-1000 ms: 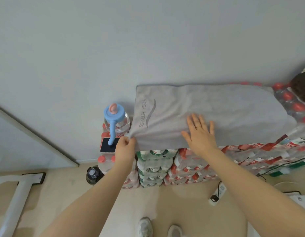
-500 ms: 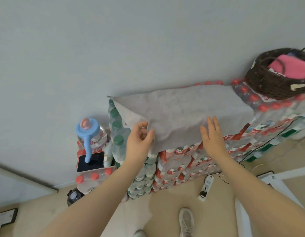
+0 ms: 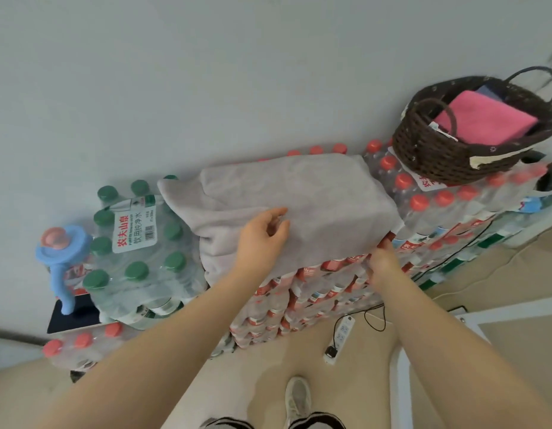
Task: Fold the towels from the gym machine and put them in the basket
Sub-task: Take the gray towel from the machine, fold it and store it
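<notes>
While half a second ago your left hand was lifting the left edge of the grey towel in the air, it now lies on top of the cloth with its fingers loosely bent, and the lifted flap is brought over to the right, so that the towel is shorter and doubled; the printed words that showed one second ago are no more visible. Your right hand, which was flat and spread on the near edge of the towel, is now lower, at the front edge to the right of your left hand; its fingers curl into the hanging border, but if they really pinch the cloth I cannot tell, because the tips are hidden under it. The towel lies on the stacked packs of red-capped bottles, just under both of your hands; its far left corner hangs over the pack of green-capped bottles, to the left of your left hand. The dark woven basket stands on the bottles far to the right of your right hand, well apart from the towel; a pink towel lies folded inside, and something blue behind it is mostly covered. The right edge of the view is blurred.
</notes>
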`<state>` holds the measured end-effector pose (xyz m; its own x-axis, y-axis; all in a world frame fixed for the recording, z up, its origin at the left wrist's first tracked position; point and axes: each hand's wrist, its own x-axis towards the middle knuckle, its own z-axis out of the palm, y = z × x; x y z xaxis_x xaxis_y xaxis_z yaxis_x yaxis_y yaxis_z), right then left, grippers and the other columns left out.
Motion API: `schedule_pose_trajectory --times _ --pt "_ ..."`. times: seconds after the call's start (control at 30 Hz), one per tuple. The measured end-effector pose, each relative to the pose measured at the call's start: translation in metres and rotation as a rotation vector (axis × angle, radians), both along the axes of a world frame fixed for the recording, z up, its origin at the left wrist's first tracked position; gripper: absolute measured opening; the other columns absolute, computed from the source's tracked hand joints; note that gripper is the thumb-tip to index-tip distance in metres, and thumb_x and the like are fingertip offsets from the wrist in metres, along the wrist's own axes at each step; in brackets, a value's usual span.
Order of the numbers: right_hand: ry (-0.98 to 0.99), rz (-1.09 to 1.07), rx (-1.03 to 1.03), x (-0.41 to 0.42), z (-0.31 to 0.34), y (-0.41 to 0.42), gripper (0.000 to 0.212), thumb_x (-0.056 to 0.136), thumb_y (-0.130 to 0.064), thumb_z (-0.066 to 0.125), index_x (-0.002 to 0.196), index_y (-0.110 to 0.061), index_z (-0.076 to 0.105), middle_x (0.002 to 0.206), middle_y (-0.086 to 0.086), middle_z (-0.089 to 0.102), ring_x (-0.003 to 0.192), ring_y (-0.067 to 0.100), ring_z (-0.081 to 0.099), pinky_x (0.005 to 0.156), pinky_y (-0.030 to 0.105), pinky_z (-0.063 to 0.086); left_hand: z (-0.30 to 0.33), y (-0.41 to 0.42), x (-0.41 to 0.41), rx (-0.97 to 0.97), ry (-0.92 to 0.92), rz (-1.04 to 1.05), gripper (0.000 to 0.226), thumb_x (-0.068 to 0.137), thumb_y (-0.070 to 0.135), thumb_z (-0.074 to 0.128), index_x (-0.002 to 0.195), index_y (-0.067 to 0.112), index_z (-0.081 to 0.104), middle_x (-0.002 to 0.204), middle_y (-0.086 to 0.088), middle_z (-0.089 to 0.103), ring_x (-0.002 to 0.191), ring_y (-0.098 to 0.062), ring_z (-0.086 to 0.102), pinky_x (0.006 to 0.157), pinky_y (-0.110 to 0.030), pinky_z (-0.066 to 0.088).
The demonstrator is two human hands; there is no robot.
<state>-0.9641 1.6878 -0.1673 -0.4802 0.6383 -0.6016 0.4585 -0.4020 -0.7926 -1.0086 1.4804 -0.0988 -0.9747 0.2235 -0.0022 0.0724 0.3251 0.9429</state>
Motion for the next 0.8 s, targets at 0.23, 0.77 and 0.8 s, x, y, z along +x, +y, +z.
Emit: schedule_pose_trajectory --times 0.23,0.77,0.8 --pt "-0.061 0.173 0.134 0.001 -0.024 0.032 0.025 0.092 -0.014 0.053 0.116 -0.005 0.052 0.118 0.012 0.055 0.106 0.027 0.05 0.09 0.037 0.037 -0.019 0.013 -0.005 -0.126 0.056 0.025 0.022 0.088 0.013 0.058 0.109 0.017 0.053 0.068 0.007 0.049 0.062 -0.011 0.049 0.063 -0.024 0.044" --pt "0.5 0.814 0.867 -0.021 0.096 -0.068 0.009 0.086 -0.011 0.061 0.09 -0.016 0.054 0.073 -0.007 0.051 0.06 0.004 0.043 0.058 0.013 0.036 0.007 0.006 0.004 0.17 -0.132 0.199 0.017 0.087 0.014 0.061 0.071 0.011 0.057 0.059 -0.005 0.056 0.054 -0.014 0.049 0.054 -0.023 0.043" --pt "0.517 0.855 0.936 -0.022 0.096 -0.081 0.01 0.085 -0.009 0.06 0.092 -0.014 0.057 0.078 -0.008 0.053 0.064 0.004 0.043 0.059 0.013 0.036 0.009 0.001 0.006 0.197 -0.131 0.21 0.016 0.088 0.014 0.06 0.072 0.011 0.057 0.059 -0.004 0.057 0.053 -0.011 0.05 0.053 -0.02 0.044"
